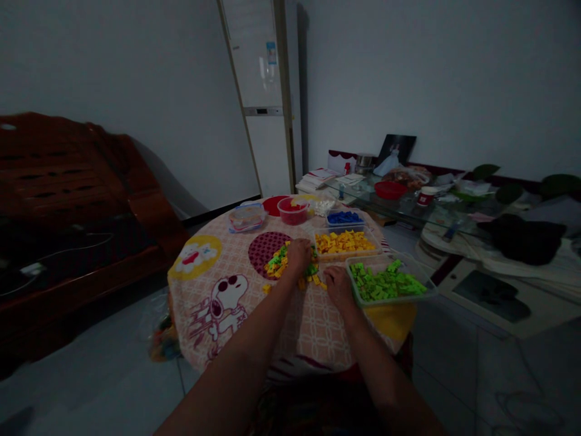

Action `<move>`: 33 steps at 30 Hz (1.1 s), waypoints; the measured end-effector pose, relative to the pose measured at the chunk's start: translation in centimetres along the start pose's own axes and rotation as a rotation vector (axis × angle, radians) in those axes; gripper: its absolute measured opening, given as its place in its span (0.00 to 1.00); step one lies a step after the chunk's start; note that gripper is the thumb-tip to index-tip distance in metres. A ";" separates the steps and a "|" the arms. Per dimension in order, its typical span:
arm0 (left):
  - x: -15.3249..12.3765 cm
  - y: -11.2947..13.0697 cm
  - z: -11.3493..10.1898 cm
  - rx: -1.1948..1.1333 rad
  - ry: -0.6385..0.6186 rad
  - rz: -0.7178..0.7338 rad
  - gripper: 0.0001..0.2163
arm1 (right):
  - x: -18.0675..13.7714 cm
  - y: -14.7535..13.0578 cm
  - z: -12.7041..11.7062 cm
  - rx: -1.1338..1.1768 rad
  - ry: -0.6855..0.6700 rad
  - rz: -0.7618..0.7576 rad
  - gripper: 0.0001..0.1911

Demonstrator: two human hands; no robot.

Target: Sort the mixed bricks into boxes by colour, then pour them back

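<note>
A small round table (213, 284) with a cartoon cloth carries a loose pile of mixed green and yellow bricks (278, 261). My left hand (298, 253) rests on top of that pile, fingers curled down into the bricks. My right hand (336, 284) lies just right of the pile, beside a clear tray of green bricks (387, 283); its fingers are bent toward a few stray yellow pieces (316, 280). What either hand holds is hidden. Behind stand a tray of yellow bricks (345, 242) and a tray of blue bricks (345, 217).
A red bowl (293, 211) and a clear lidded box (246, 217) sit at the table's far side. A dark wooden sofa (68, 200) fills the left. A cluttered glass table (408, 194) lies to the right, and a tall white air conditioner (263, 97) stands behind.
</note>
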State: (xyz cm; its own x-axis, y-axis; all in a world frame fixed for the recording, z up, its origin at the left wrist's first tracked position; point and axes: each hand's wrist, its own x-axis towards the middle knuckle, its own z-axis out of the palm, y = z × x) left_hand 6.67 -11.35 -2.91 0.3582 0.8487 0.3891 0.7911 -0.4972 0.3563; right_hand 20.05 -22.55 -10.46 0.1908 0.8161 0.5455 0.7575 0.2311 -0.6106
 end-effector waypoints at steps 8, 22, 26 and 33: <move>1.1 0.7 0.4 0.115 -0.230 -0.015 0.13 | 0.1 0.1 0.1 -0.017 -0.013 0.012 0.14; 0.1 -0.2 0.7 -0.028 -0.124 -0.025 0.11 | 1.9 -0.3 0.7 -0.080 -0.009 -0.014 0.17; -0.4 -0.3 0.7 -0.151 0.010 -0.064 0.11 | 1.9 -0.2 0.7 -0.047 0.011 -0.020 0.16; -1.3 1.2 -0.4 -0.331 0.181 -0.141 0.13 | 1.9 -0.2 0.6 -0.040 0.022 -0.022 0.15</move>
State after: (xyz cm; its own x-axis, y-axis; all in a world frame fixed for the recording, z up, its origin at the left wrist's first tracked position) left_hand 7.01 -13.15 -2.68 0.1417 0.8819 0.4496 0.6132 -0.4347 0.6595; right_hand 19.86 -20.75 -9.66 0.1873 0.7989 0.5716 0.7860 0.2271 -0.5750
